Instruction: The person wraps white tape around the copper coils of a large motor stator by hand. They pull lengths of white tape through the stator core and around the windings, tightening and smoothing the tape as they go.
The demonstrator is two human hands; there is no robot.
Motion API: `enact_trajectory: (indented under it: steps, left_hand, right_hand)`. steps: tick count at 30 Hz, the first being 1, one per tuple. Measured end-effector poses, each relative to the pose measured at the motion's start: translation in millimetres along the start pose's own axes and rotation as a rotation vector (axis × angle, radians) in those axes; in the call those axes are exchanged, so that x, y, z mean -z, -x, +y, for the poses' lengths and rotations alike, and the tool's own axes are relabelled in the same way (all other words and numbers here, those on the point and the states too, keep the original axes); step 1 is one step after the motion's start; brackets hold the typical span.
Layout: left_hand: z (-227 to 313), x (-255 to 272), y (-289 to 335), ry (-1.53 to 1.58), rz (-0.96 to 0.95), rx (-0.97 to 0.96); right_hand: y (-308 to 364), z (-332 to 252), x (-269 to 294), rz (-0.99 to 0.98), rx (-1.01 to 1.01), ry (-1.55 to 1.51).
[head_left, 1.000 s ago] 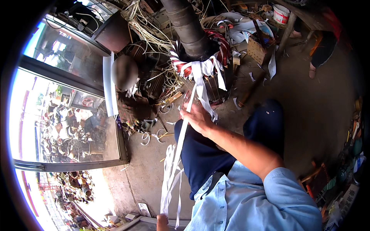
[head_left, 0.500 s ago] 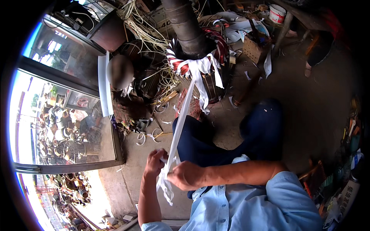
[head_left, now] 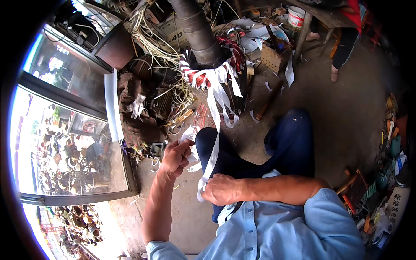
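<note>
Cluttered workshop floor (head_left: 346, 112) surrounds us. Our right hand (head_left: 222, 190) pinches the white tape (head_left: 213, 147) running up to the striped coil (head_left: 208, 74); our left hand (head_left: 175, 157) seems to clench more tape beside it.

Dark metal pipe (head_left: 195, 30) rises at top centre. Tangle of pale wires (head_left: 151, 39) just left of it. Glass-fronted cabinet (head_left: 65, 143) at left, small metal parts inside. White bucket (head_left: 296, 16) top right, near wooden crate (head_left: 273, 58). Dusty concrete floor (head_left: 346, 108) at right.
</note>
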State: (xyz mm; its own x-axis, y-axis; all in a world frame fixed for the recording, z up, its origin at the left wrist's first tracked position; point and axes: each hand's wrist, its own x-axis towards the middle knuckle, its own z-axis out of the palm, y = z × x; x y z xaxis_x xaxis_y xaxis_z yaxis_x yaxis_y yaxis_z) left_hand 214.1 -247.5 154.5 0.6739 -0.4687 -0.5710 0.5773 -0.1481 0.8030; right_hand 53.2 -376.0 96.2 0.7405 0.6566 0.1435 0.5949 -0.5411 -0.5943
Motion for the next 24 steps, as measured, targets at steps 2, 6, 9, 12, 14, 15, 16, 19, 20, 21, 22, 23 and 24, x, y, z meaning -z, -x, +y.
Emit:
enact_trajectory:
  steps: [2,6,9,12,14,15,16,19,20,21,22,23,24]
  left_hand:
    - [-11,11,4,-0.005,0.116,0.002]
    - [-15,7,-3,-0.043,0.133,-0.02]
    - [-9,-15,-8,-0.075,-0.05,-0.006]
    - [8,-43,-21,-0.01,-0.131,-0.005]
    - [22,-62,-34,-0.019,-0.149,-0.055]
    - [30,-68,-41,-0.023,-0.164,-0.089]
    - [37,-72,-48,-0.028,-0.145,-0.101]
    - [44,-71,-58,-0.095,-0.153,-0.23]
    - [40,-63,-56,-0.174,-0.137,-0.275]
    - [34,-53,-54,-0.277,-0.085,-0.268]
    - [21,-35,-44,-0.285,-0.106,-0.245]
    - [7,-17,-37,-0.313,-0.113,-0.282]
    - [-10,5,-26,-0.295,-0.099,-0.256]
  right_hand:
    - [-11,-17,-13,-0.056,0.168,-0.125]
    - [-25,-79,-56,-0.255,0.387,-0.21]
    - [-20,-110,-78,-0.232,0.63,-0.134]
    - [-18,-118,-89,-0.363,0.597,-0.121]
    - [-19,-120,-92,-0.427,0.566,-0.106]
    - [-21,-119,-91,-0.44,0.543,-0.106]
    - [-22,-118,-89,-0.459,0.515,-0.122]
    - [-26,-106,-75,-0.606,0.376,-0.132]
    - [-25,-98,-67,-0.562,0.322,-0.103]
    - [-25,-88,-57,-0.533,0.263,-0.064]
    - [-26,-75,-46,-0.497,0.2,-0.176]
    - [-31,-62,-36,-0.619,0.118,-0.187]
    - [-32,-50,-26,-0.541,0.033,-0.214]
